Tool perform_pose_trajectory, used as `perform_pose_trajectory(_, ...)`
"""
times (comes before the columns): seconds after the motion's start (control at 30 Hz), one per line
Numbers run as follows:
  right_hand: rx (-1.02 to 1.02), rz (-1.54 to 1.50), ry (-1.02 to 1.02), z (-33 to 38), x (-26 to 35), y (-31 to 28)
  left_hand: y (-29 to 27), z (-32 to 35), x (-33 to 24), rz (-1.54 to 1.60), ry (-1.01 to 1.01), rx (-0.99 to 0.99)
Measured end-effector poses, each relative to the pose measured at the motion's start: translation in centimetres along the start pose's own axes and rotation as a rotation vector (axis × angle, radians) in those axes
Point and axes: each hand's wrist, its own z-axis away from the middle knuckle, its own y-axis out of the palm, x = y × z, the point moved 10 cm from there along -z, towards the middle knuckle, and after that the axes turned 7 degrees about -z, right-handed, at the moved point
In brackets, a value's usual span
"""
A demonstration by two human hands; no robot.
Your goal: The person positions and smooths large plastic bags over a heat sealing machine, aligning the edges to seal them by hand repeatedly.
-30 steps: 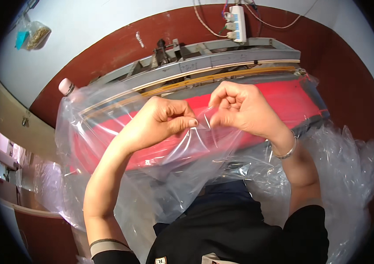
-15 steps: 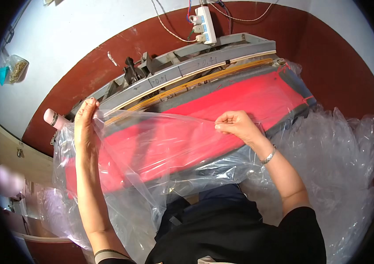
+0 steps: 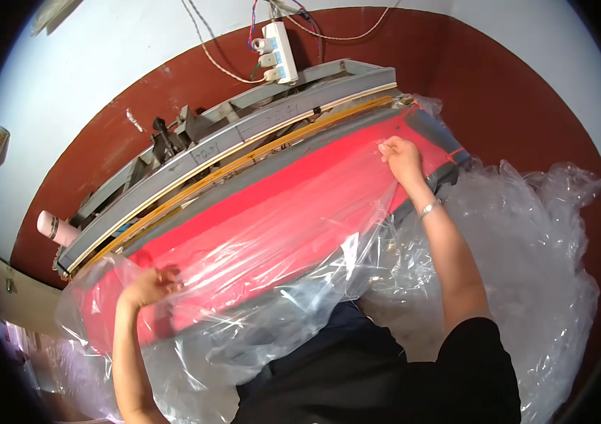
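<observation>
At the far left corner of the red surface [image 3: 279, 194] stands a pink cylinder [image 3: 59, 230]. Over the left end of the red surface is the left hand [image 3: 150, 286], its grip loose: the fingers are parted and slightly curled, a little blurred, and rest on or just above the clear plastic film [image 3: 293, 297]. The film lies in wrinkles across the near half of the red surface and hangs past its near edge. Behind the red surface runs a grey metal frame [image 3: 223, 141], with a white power strip [image 3: 281, 53] beyond it. Over the right part of the red surface, the right hand [image 3: 403, 159] has its grip pinched, thumb against fingers, on the film, which rises to the fingertips. Off the red surface's right end spreads a heap of clear plastic [image 3: 505, 261].

Half a second earlier, the left hand pinches the film up at the far edge of the red surface; now it is lower and nearer, its fingers apart. The film, then stretched between both hands, now sags onto the red surface. The right hand has moved farther toward the right end.
</observation>
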Motion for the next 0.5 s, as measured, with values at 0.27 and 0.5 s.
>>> perform_pose_trajectory(0.27, -0.273, 0.751, -0.133, -3.2, -1.9, -5.4, 1.6, 0.2, -4.9, -0.478, -0.028, 0.073)
perform_pose_trajectory(0.5, -0.377, 0.766, -0.086, -2.9, -3.1, -8.2, 1.7, 0.4, -1.8, -0.222, -0.244, 0.118)
